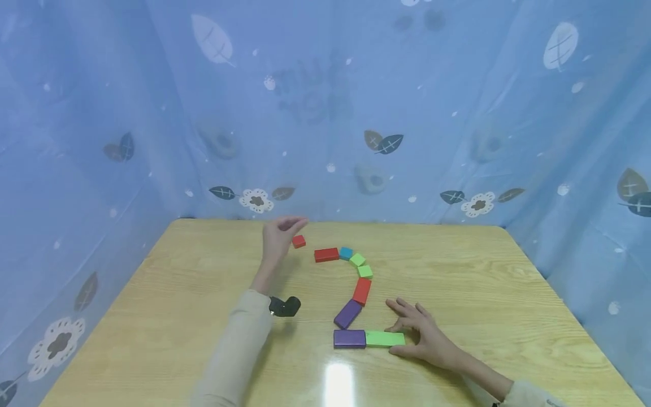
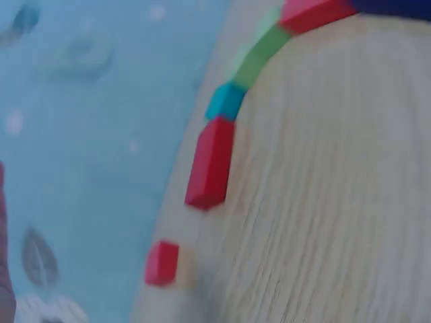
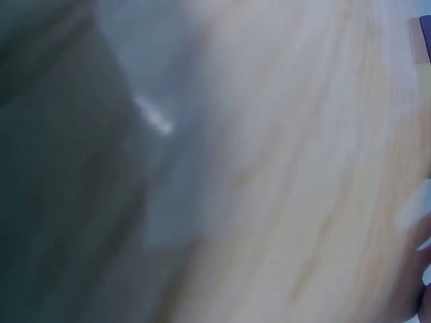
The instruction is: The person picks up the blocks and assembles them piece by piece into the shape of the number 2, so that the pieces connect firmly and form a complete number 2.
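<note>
My left hand (image 1: 278, 242) is at the far side of the table, thumb and fingers extended, right beside a small red block (image 1: 299, 241). In the left wrist view that red block (image 2: 161, 263) stands on the table, apart from the fingers (image 2: 5, 296) at the left edge. My right hand (image 1: 424, 339) pinches the right end of a long light green block (image 1: 381, 338) between thumb and index finger, its other fingers spread. This green block lies end to end with a purple block (image 1: 349, 339). In the right wrist view, the hand (image 3: 412, 282) shows only at the right edge.
From a long red block (image 1: 326, 255), a curve runs through a blue block (image 1: 346, 253), two green blocks (image 1: 357, 260), another red block (image 1: 362, 291) and a tilted purple block (image 1: 348, 314). A blue patterned curtain (image 1: 325, 113) surrounds the wooden table (image 1: 458, 271). A black device (image 1: 286, 306) is at the left wrist.
</note>
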The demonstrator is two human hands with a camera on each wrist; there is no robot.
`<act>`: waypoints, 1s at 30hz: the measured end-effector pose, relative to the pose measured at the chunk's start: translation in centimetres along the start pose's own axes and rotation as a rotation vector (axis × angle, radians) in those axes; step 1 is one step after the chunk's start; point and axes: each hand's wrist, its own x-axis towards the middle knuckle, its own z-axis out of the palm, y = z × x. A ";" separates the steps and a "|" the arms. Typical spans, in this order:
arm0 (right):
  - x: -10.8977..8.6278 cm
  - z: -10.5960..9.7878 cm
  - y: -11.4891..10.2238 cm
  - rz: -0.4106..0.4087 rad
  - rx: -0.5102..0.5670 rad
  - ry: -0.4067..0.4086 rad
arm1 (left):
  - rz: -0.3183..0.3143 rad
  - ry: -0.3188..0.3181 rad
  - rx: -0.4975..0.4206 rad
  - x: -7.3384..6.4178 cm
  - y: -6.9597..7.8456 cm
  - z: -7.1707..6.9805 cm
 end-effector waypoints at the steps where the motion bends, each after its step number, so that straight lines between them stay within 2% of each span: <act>1: -0.1 0.1 0.0 -0.002 0.004 -0.003 | -0.018 0.051 -0.021 0.2 -0.6 -0.5; 4: -0.2 0.1 -0.1 -0.004 0.012 -0.004 | -0.082 0.142 -0.056 0.5 -2.4 -1.6; 10: -0.1 0.1 -0.2 -0.008 0.016 -0.006 | -0.189 0.198 -0.061 0.4 -5.3 -2.9; 13: 0.0 0.1 -0.1 -0.006 0.017 -0.007 | -0.247 0.176 -0.102 0.1 -6.5 -3.3; 16: 0.0 0.0 -0.2 -0.006 0.021 -0.004 | -0.289 0.121 -0.139 -0.1 -7.3 -3.4; 19: 0.0 -0.1 -0.2 -0.008 0.018 0.003 | -0.321 0.074 -0.120 -0.1 -7.8 -3.3; 21: 0.1 -0.1 -0.2 -0.007 0.015 0.006 | -0.336 0.057 -0.101 0.1 -7.9 -3.1; 27: 0.1 -0.2 -0.4 -0.003 0.019 0.011 | -0.346 -0.007 -0.125 0.7 -8.1 -2.1; 30: 0.0 0.0 -0.4 0.000 0.027 0.006 | -0.348 -0.032 -0.094 0.8 -8.3 -1.7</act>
